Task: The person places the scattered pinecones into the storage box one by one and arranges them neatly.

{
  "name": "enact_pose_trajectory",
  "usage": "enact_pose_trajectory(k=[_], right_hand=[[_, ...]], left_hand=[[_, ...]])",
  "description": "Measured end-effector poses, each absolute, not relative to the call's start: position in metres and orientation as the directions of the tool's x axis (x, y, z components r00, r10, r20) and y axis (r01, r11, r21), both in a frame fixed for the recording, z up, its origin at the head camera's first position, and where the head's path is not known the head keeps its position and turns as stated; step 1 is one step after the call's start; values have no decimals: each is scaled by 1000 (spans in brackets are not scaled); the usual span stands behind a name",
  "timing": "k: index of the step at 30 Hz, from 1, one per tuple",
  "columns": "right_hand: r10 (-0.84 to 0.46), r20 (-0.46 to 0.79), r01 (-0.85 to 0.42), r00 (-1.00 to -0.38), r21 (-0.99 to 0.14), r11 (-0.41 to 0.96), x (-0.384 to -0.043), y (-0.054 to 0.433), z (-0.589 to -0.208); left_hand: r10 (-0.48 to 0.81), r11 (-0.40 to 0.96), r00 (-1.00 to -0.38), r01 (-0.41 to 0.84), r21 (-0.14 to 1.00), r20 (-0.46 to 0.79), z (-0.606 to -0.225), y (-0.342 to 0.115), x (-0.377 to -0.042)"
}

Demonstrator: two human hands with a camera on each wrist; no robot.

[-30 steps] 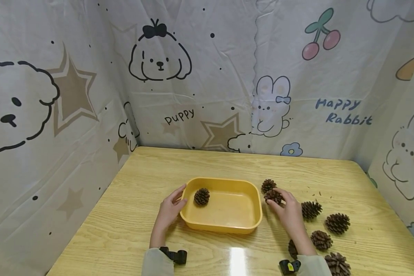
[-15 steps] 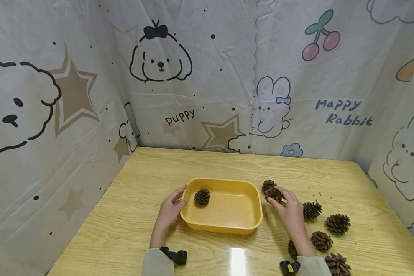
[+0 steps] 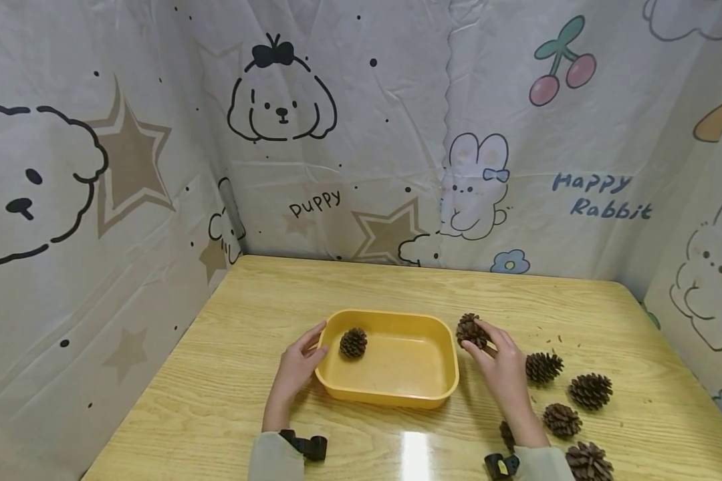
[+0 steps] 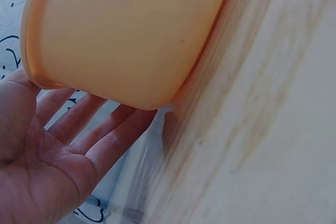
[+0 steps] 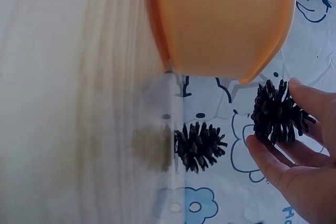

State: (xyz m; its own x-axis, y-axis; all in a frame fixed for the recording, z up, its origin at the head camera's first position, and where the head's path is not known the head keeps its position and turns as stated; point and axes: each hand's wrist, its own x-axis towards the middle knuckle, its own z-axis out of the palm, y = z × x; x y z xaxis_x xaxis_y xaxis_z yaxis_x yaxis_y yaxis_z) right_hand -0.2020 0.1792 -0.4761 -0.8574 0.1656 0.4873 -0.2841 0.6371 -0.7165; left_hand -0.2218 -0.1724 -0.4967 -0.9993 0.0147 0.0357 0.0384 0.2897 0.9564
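My left hand [image 3: 299,366] holds the left end of a yellow plastic tub [image 3: 391,399], thumb over the rim and fingers along the outer wall [image 4: 115,51]. One pinecone [image 3: 353,343] lies in the tub's left part. Just right of the tub, my right hand [image 3: 505,367] pinches a pinecone [image 5: 278,114] between thumb and fingers, held above the table. Behind it, a second pinecone [image 5: 199,146] stands on the table beside the tub; in the head view the held one mostly covers it.
Several pinecones lie on the wooden table [image 3: 265,287] around my right forearm, among them one [image 3: 589,391] at the far right and one [image 3: 588,461] at the front. Small brown scraps are scattered behind them. Printed cloth [image 3: 361,133] hangs behind and at both sides.
The pinecone in my right hand has risen slightly and now overlaps the one behind it in the head view. My left hand stays at the tub.
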Motion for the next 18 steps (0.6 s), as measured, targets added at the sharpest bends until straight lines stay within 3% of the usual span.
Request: enact_pose_trajectory(k=[18], right_hand=[[90, 512, -354, -854, -700, 620, -204, 156, -464]], left_hand=[[13, 276, -999, 33, 961, 30, -496, -173, -222]])
